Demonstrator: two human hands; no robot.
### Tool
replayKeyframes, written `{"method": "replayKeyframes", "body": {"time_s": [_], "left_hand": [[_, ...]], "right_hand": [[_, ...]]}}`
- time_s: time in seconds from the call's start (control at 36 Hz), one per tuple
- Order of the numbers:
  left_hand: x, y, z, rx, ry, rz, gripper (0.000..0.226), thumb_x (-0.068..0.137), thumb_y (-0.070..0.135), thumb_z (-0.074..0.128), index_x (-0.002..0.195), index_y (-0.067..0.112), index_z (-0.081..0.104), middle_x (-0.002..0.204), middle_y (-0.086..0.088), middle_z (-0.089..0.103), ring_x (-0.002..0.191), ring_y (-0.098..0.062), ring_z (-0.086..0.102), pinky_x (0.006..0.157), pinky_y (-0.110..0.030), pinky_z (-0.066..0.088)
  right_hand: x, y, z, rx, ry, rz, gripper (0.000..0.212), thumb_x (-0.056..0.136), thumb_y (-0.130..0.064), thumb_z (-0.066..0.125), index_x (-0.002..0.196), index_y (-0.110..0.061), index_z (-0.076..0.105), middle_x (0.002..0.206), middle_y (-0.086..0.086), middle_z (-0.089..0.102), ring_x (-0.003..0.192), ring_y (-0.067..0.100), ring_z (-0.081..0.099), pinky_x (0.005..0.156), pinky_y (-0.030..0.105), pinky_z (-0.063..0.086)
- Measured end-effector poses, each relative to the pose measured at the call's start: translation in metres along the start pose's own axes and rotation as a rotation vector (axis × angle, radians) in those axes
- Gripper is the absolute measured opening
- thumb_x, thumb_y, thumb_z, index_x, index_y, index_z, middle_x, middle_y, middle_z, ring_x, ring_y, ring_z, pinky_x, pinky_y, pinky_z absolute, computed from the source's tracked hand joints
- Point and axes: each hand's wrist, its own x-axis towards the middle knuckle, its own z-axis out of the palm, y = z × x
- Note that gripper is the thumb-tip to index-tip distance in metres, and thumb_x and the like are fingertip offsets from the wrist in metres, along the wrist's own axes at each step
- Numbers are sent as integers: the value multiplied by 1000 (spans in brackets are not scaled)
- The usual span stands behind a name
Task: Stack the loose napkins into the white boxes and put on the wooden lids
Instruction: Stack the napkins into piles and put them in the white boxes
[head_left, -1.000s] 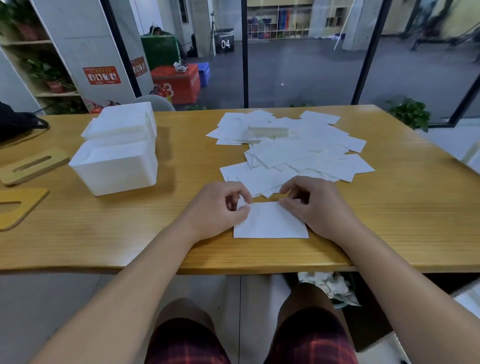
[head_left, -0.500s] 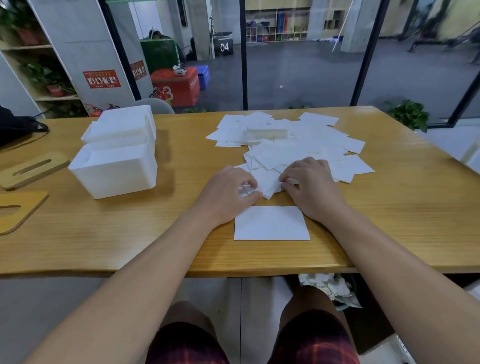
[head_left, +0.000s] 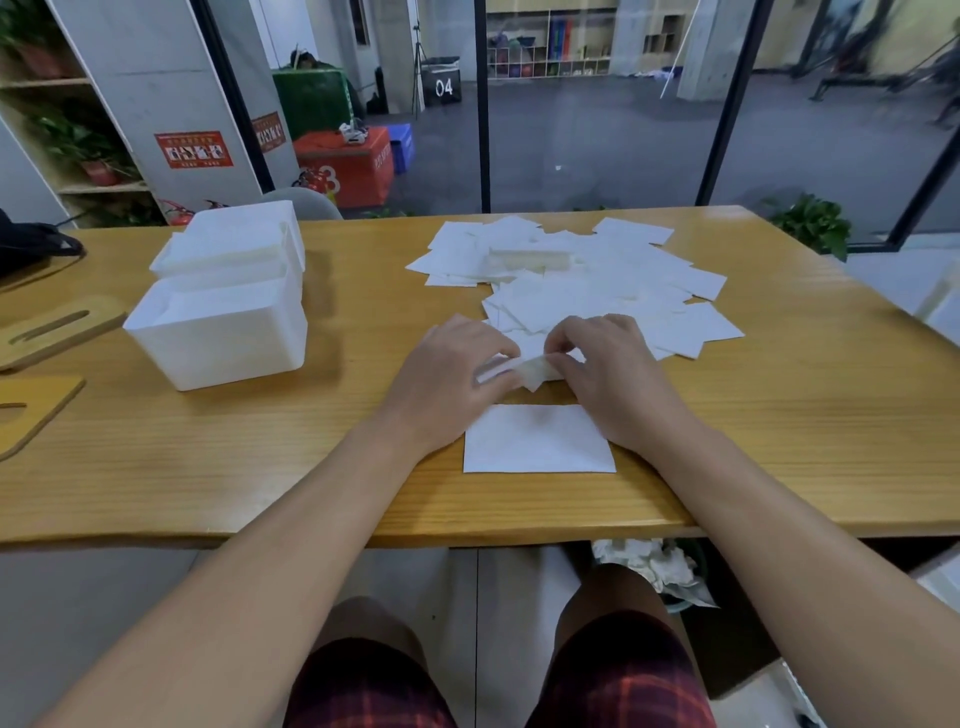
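The nearest wooden lid (head_left: 31, 415) runs off the left edge; the lifted napkin (head_left: 535, 370) is blurred.

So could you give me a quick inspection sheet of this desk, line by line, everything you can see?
Surface: wooden table, napkins spread over its far middle.
Job's things: loose napkins in a scattered pile; one flat napkin near the front edge; white boxes at left, open; wooden lids lying at the far left, off the boxes.
Clutter: black bag at the left edge.
Grips: left hand and right hand together pinch a lifted napkin at the pile's near edge.
Cables: nothing seen.
Surroundings: glass wall behind, potted plant, red crate, crumpled paper under the table.
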Motion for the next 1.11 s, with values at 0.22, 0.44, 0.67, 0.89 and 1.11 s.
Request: {"method": "replayKeyframes", "body": {"time_s": [0.22, 0.44, 0.67, 0.89, 1.11], "left_hand": [[-9, -3, -10, -215, 130, -90, 14, 107, 23, 70, 115, 21, 82, 113, 15, 75, 114, -4, 64, 107, -40, 50], [-17, 14, -21, -533, 90, -207, 14, 108, 19, 69, 107, 16, 83, 88, 10, 72, 78, -10, 60, 74, -24, 47], [-26, 19, -25, -573, -83, -325, 23, 107, 23, 69, 127, 34, 73, 60, -3, 37, 59, -19, 35, 64, -27, 37], [-28, 20, -24, -457, -131, -348, 23, 104, 19, 69, 122, 33, 71, 57, 7, 43, 55, -11, 40, 60, -20, 38], [-31, 21, -19, -269, -175, -294, 15, 99, 26, 75, 112, 34, 74, 64, 1, 59, 58, -7, 53, 65, -12, 43]], "right_hand": [[-14, 11, -11, 116, 59, -8, 7, 107, -28, 68, 106, -27, 74, 106, -16, 69, 108, 3, 56, 106, 40, 41], [-29, -3, -29, 538, 98, 137, 12, 107, -21, 68, 103, -17, 79, 81, 3, 70, 74, 22, 61, 67, 38, 47], [-45, -1, -31, 508, -62, 298, 32, 101, -21, 71, 129, -33, 65, 61, -2, 53, 55, 12, 47, 58, 20, 40], [-48, -6, -27, 361, -110, 251, 43, 95, -16, 74, 133, -31, 63, 63, -1, 62, 56, 9, 56, 64, 18, 47], [-51, -6, -24, 281, -125, 215, 38, 93, -16, 76, 127, -32, 68, 68, -3, 64, 61, 12, 61, 67, 33, 54]]}}
